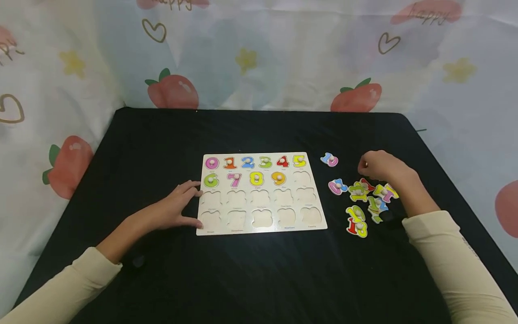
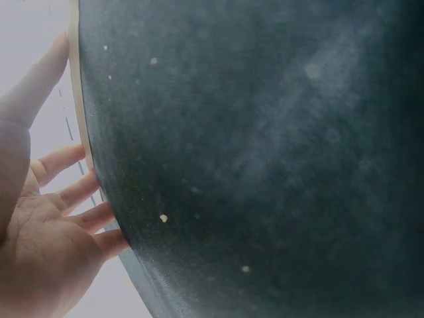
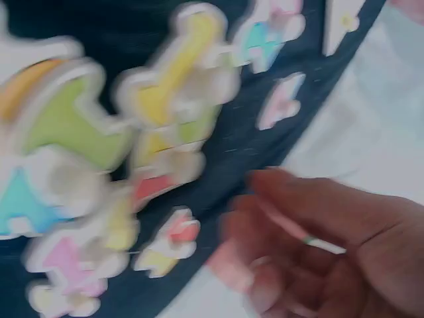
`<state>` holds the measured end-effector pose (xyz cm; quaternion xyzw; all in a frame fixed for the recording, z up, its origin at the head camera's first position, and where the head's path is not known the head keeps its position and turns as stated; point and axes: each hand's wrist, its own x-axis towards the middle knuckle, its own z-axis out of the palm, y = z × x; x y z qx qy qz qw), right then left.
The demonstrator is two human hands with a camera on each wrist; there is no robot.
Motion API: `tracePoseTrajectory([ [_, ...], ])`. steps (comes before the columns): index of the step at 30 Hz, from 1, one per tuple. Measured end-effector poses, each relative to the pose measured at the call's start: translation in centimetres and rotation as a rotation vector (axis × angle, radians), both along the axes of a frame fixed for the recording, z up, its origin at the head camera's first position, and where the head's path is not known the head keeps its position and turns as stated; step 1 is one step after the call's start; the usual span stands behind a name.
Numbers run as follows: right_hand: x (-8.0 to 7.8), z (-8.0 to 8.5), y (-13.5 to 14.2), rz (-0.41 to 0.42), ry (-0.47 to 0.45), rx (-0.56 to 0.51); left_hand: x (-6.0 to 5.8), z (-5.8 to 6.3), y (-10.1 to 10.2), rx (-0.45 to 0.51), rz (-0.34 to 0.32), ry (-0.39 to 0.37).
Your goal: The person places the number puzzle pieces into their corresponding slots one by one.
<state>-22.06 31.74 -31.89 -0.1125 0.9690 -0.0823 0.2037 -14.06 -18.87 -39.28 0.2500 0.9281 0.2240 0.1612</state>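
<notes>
Left hand (image 1: 182, 204) touches one board (image 1: 248, 198) — ten numerals (image 1: 256, 178).

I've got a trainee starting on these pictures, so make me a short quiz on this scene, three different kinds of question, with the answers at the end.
1. On the pale, rectangular wooden number board, which digit sits at the right end of the top row?
A) 0
B) 3
C) 5

2. True or false: the person's bare left hand is at the board's left edge.

3. Fill in the blank: in the head view, the loose, multicoloured, knobbed number pieces lie to the ____ of the board.

Key:
1. C, the yellow number 5 piece
2. True
3. right
</notes>
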Motion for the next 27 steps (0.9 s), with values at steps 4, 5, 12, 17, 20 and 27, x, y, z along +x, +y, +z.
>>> tracePoseTrajectory([
  [4, -1.3, -1.0, 0.4, 0.038, 0.087, -0.020, -0.1, 0.1, -0.2, 0.007, 0.006, 0.012],
  [5, -1.6, -1.2, 0.5, 0.045, 0.097, -0.025, -0.1, 0.1, -0.3, 0.010, 0.003, 0.017],
  [12, -3.7, -2.7, -0.5, 0.124, 0.183, -0.074, -0.5, 0.3, -0.4, 0.013, -0.014, 0.030],
  [17, -5.0, -3.3, -2.1, 0.173, 0.194, -0.088, -0.4, 0.1, -0.4, 0.008, -0.010, 0.021],
  [20, -5.4, -3.6, -2.8, 0.163, 0.169, -0.086, -0.2, -0.1, -0.2, 0.008, -0.006, 0.011],
  [27, -5.4, -4.0, -3.4, 0.117, 0.136, -0.080, 0.2, -0.2, -0.1, 0.020, -0.016, 0.032],
])
